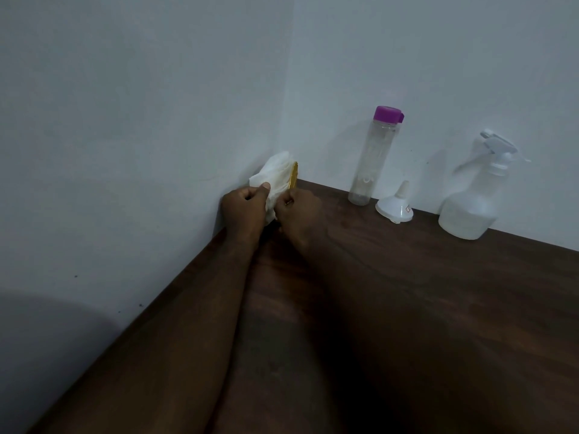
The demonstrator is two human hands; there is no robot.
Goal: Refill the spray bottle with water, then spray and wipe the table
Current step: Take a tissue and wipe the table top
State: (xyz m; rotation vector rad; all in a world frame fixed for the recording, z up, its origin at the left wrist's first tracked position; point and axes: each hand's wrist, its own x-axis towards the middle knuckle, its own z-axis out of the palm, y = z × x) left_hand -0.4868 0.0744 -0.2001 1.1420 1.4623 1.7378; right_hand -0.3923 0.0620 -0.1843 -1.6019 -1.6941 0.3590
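At the far corner of the dark wooden table [407, 292], both my hands hold a white tissue pack [277, 175] with a yellow edge. My left hand [244, 211] pinches the white tissue between thumb and fingers. My right hand [299, 211] grips the pack's lower right side. The translucent white spray bottle [473, 202], trigger head on, stands against the back wall at the right. A clear water bottle [372, 158] with a purple cap stands left of it. A white funnel [395, 206] lies mouth down between them.
Pale walls [141, 120] meet in a corner just behind the tissue pack and bound the table on its left and far sides. My two forearms stretch across the table's left part.
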